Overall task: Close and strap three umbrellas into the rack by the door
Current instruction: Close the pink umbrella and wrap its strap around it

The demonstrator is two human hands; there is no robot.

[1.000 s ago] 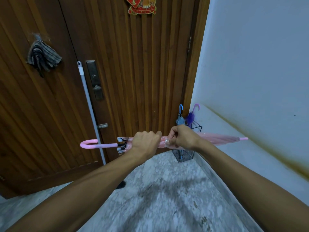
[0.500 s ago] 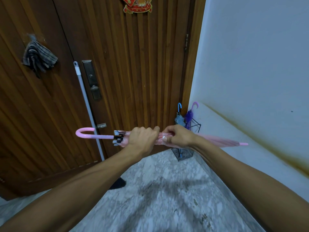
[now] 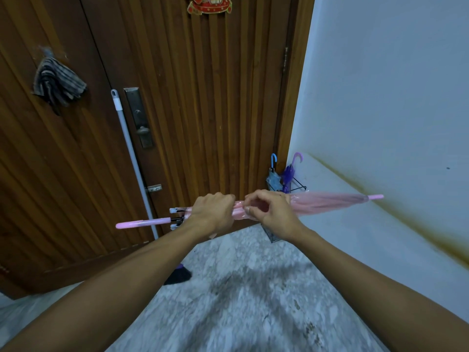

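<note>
A closed pink umbrella (image 3: 327, 202) lies level in front of me, handle to the left and tip to the right. My left hand (image 3: 212, 214) grips its folded canopy near the rib ends. My right hand (image 3: 272, 212) pinches the canopy just right of the left hand, fingers curled at the fabric or its strap. In the corner by the door stands a black wire rack (image 3: 294, 189), its lower part hidden behind my right hand. A blue umbrella (image 3: 274, 177) and a purple umbrella (image 3: 289, 174) stand closed in it.
A brown wooden door (image 3: 203, 97) fills the back, with a metal lock plate (image 3: 139, 118). A broom with a grey pole (image 3: 132, 158) leans against it. A striped cloth (image 3: 57, 83) hangs at the upper left. A white wall (image 3: 393, 110) runs along the right above the marble floor (image 3: 241, 301).
The pink umbrella has turned about its length, so the hooked handle now looks straight. My right hand's fingers have shifted on the canopy. Both hands stay in the same place.
</note>
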